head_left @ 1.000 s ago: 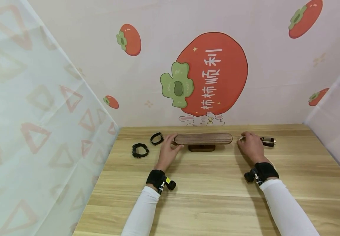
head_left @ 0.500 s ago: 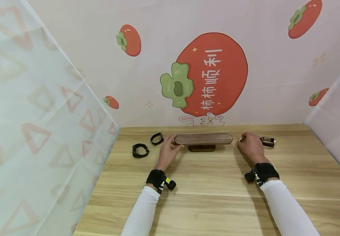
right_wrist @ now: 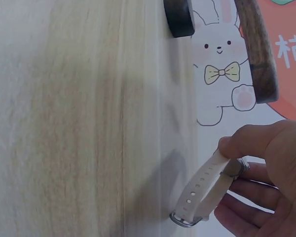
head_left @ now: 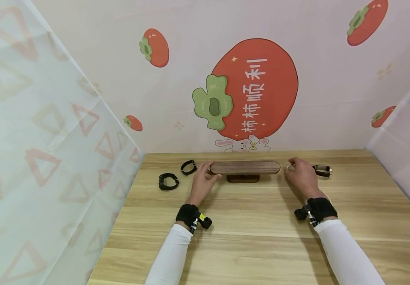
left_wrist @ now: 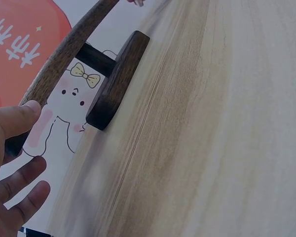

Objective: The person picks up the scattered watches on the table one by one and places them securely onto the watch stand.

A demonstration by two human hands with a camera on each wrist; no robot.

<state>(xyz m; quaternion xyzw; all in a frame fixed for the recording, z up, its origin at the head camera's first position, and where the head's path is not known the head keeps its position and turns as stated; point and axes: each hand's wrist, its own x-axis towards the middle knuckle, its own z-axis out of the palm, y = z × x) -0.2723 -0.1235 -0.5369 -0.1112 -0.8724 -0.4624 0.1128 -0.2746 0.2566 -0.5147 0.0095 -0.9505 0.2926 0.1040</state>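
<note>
1. From my remote seat I see the table across the lower half of the head view, under a printed wall.
2. The stand is at the table's far edge, centre of the frame, upright, its bar level. I judge the step as holding it steady with the white watch beside its right end; the next move calls for a still left side and room to line the strap up with the bar's tip.
3. Both arms reach up-frame from the bottom: the left leans right, the right leans left.
4. The left hand pinches the bar's left end between thumb and a finger; 2 other fingers stick out free.
5. The right hand holds the white watch between thumb and fingertips, buckle hanging lower left in the right wrist view, apart from the bar. I cannot tell whether it touches the table.
6. 2 black bands, upper and lower, lie left of the left hand; a dark watch lies right of the right hand.
</note>
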